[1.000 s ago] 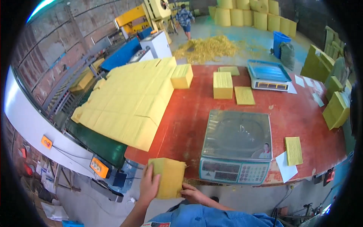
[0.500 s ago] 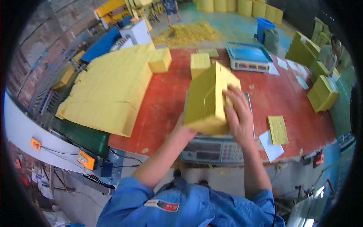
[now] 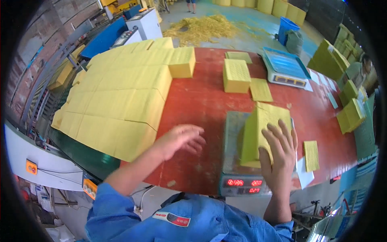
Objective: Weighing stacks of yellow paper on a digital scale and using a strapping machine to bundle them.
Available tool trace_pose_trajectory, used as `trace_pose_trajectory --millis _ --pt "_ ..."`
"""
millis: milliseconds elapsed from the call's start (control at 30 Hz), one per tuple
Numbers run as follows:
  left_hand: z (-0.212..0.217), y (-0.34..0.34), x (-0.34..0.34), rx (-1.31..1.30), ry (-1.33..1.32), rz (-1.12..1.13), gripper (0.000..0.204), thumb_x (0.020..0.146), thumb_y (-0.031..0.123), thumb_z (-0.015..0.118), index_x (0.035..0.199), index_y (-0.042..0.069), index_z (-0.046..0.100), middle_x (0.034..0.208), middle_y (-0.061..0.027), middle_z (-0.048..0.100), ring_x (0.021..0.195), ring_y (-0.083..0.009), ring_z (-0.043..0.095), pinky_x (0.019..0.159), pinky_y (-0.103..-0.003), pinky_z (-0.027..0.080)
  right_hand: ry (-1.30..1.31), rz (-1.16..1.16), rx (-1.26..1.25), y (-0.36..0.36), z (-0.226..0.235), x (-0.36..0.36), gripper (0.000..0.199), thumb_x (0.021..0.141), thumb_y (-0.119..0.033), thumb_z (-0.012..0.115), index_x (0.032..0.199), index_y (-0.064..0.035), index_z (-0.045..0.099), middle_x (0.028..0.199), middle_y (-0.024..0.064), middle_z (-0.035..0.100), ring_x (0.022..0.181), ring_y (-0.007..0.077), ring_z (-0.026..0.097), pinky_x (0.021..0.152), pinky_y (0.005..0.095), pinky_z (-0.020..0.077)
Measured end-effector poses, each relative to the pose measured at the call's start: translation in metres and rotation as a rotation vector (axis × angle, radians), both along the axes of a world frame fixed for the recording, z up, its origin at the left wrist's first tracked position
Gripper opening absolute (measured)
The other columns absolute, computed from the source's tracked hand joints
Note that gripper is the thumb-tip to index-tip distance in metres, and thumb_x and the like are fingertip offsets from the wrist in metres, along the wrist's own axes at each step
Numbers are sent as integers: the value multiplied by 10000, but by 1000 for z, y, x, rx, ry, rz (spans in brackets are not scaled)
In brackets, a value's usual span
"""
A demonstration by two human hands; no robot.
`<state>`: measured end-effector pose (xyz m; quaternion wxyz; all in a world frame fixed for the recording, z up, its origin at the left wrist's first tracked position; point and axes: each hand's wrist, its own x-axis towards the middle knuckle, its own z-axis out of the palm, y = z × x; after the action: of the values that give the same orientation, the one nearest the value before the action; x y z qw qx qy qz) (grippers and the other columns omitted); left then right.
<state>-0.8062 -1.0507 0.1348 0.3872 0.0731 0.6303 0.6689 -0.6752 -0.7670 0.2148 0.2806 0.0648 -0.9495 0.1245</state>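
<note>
Well, the yellow block point(image 3: 254, 135) rests on the lit scale point(image 3: 234, 151).

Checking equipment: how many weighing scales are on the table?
2: the near scale, under a yellow block by the right hand; the far scale, with a blue tray.

Red table top point(image 3: 193, 105):
near scale point(image 3: 231, 141); far scale point(image 3: 288, 79); yellow block point(image 3: 236, 76); flat yellow slab point(image 3: 261, 90) beside it; white paper point(image 3: 304, 174).
</note>
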Motion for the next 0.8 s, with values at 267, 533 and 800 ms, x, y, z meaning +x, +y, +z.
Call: trace_pose_trajectory --millis 267,533,800 --pt "-17 -40 -304 -789 1140 182 391 909 340 563 1120 29 671 1123 -168 681 1040 -328 650 888 -439 518 -396 559 -679 -158 -106 -56 327 817 -77 715 1138 -44 661 1216 182 626 1148 368 600 960 420 507" --pt "-70 4 -467 -1182 1417 330 513 955 430 483 1276 39 563 1339 -165 566 1296 -310 480 1081 -484 362 -625 378 -799 -162 -109 -100 294 882 -78 671 1170 -22 654 1201 193 644 1108 329 638 914 376 529" --pt "-73 34 -369 -1008 1421 -76 550 989 464 426 1338 51 524 1421 -152 498 1371 -309 404 1159 -478 266 -652 414 -983 -163 -119 -85 286 895 -66 641 1175 -12 633 1176 213 642 1103 358 631 929 396 514"
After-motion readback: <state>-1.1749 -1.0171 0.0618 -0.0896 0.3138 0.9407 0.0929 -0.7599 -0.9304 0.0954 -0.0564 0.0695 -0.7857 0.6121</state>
